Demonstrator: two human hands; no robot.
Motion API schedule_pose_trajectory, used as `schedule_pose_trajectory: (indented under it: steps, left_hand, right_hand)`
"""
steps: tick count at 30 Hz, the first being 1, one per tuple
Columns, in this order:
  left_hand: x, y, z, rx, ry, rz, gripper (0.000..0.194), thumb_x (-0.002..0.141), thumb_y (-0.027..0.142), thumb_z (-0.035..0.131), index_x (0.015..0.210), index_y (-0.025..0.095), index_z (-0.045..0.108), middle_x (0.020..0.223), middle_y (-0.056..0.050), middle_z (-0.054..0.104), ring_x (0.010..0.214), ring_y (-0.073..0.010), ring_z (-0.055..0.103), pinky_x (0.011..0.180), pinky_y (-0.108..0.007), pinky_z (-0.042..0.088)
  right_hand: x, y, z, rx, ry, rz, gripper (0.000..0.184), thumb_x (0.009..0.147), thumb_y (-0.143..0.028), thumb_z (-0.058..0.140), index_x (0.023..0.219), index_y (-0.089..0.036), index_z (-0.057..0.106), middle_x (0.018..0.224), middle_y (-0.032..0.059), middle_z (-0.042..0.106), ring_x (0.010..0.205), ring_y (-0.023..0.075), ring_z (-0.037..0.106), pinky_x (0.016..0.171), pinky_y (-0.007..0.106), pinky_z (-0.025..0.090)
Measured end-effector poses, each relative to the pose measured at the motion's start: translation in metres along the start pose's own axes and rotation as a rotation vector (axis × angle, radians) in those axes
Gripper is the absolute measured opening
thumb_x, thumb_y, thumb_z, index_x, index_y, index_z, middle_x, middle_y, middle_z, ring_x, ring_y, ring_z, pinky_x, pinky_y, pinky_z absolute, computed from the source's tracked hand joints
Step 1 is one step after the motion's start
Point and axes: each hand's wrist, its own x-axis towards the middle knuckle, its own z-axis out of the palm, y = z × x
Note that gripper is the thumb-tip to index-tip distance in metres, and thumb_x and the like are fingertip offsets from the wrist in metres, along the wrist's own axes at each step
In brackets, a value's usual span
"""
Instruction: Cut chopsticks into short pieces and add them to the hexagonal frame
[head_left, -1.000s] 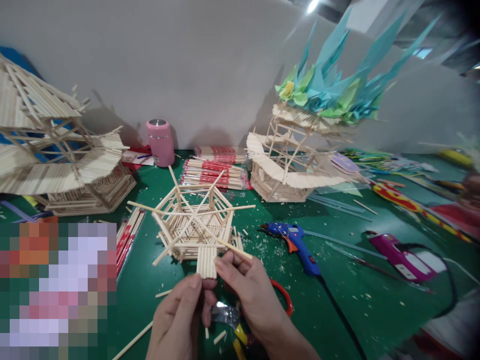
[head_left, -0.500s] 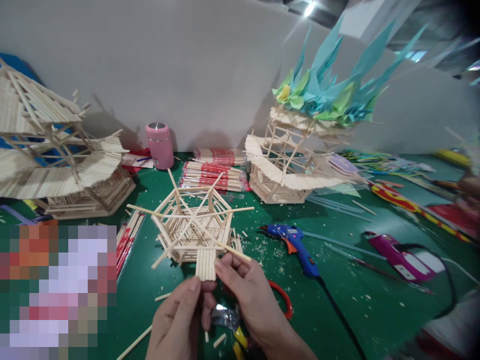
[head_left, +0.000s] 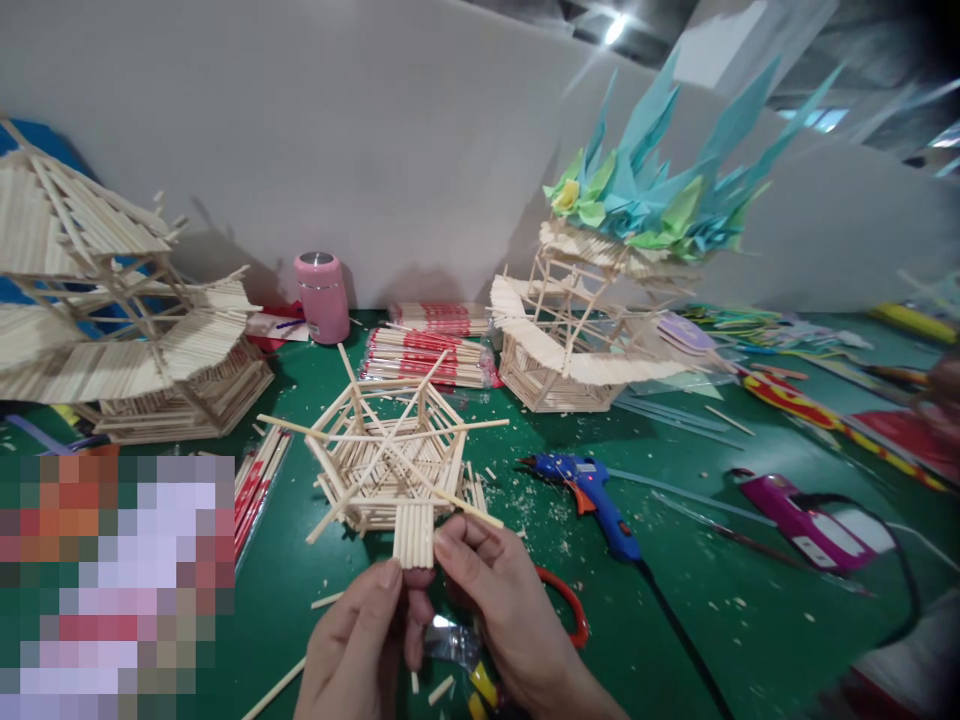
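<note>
Pinching the stick panel (head_left: 414, 537) in front of the hexagonal frame (head_left: 389, 437) are the left hand (head_left: 360, 630), at its near edge, and right hand (head_left: 499, 590), at its right edge; a glue gun (head_left: 611, 515) lies right of the frame.

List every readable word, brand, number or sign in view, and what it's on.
None readable.
Pink flask: small label near its base, too small to read.
Red-banded stick packs: any print too blurred.
Glue gun: any marking too small.
Pixelated patch, lower left: cannot be read.
Stick panel: no lettering shows.
</note>
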Motion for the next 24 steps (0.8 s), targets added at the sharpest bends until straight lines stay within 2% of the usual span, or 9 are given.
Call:
schedule_pose_trajectory:
  steps: [8, 15, 24]
  left_hand:
    - [0.0019, -0.0007, -0.0017, -0.012, 0.013, -0.024, 0.028, 0.053, 0.042, 0.081, 0.06, 0.016, 0.075, 0.049, -0.001, 0.064, 0.047, -0.0105, 0.047, 0.049, -0.021, 0.039]
    - [-0.0009, 0.0012, 0.003, 0.012, 0.043, -0.003, 0.027, 0.056, 0.042, 0.079, 0.059, 0.016, 0.074, 0.048, -0.001, 0.062, 0.047, -0.0101, 0.046, 0.049, -0.021, 0.039]
    - [-0.0008, 0.0025, 0.0029, 0.003, 0.024, -0.012, 0.034, 0.051, 0.048, 0.081, 0.059, 0.016, 0.074, 0.047, 0.0, 0.062, 0.045, -0.008, 0.045, 0.05, -0.02, 0.038]
  right_hand:
    - [-0.0017, -0.0053, 0.001, -0.077, 0.033, -0.037, 0.034, 0.061, -0.041, 0.078, 0.055, -0.015, 0.058, 0.052, -0.0021, 0.056, 0.049, 0.0087, 0.046, 0.05, 0.021, 0.035]
    - [-0.0011, -0.0084, 0.0023, -0.083, 0.021, -0.047, 0.033, 0.062, -0.042, 0.077, 0.055, -0.016, 0.058, 0.052, -0.0025, 0.054, 0.049, 0.0089, 0.045, 0.051, 0.022, 0.034]
    - [-0.001, -0.0068, 0.001, -0.087, 0.023, -0.034, 0.034, 0.061, -0.042, 0.077, 0.055, -0.015, 0.057, 0.053, -0.0023, 0.054, 0.05, 0.0083, 0.044, 0.051, 0.022, 0.033]
